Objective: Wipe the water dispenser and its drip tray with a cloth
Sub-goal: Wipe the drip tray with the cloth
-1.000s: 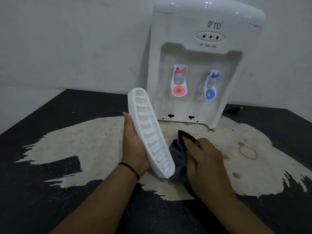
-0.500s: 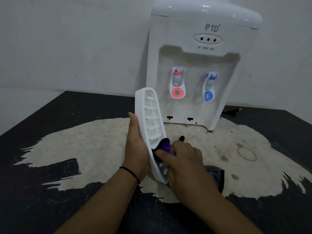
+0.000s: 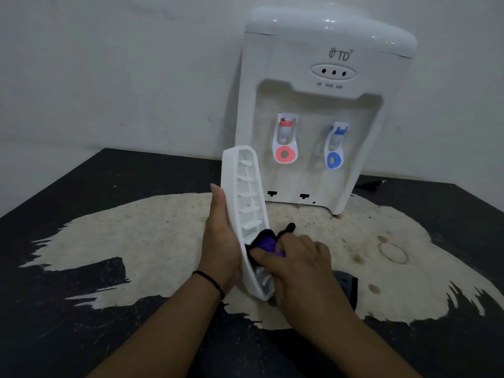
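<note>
drip tray [image 3: 234, 186] held upright in left hand [image 3: 221, 241] grip | cloth [image 3: 266, 242] gripped by right hand [image 3: 297, 266], pressed into tray slots | water dispenser [image 3: 324, 110] far on tabletop [image 3: 68, 309]

Bare table [image 3: 109, 241] left and right of the hands; water dispenser [image 3: 321, 118] close behind.

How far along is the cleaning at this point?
Done: the drip tray is off the dispenser. In hand: the left hand holds it on edge while the right hand presses the cloth into its lower slots. Left: the upper slots and the dispenser body; nothing shows whether they're wiped.
</note>
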`<control>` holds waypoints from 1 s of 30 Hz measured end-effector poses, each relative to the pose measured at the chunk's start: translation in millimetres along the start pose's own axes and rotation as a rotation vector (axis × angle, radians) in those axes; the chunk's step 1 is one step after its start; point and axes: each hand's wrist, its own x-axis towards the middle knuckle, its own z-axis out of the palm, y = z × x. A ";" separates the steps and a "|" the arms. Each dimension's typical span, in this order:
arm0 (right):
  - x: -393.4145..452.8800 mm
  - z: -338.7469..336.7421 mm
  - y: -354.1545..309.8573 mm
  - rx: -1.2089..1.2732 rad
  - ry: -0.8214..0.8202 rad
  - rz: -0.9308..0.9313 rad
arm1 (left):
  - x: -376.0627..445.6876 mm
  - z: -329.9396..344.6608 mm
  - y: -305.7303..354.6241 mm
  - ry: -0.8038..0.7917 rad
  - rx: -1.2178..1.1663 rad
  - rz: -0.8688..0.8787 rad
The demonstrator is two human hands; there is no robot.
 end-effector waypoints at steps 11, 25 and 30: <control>-15.6 2.5 -22.4 0.101 -0.004 0.296 | -4.9 0.1 1.3 0.002 0.125 0.005; -15.9 -17.0 -11.8 0.317 0.066 0.257 | 6.3 -9.9 0.1 -0.029 -0.206 -0.115; -10.9 -14.4 -18.3 0.095 -0.046 0.205 | 10.1 -8.1 -6.7 -0.001 -0.208 -0.098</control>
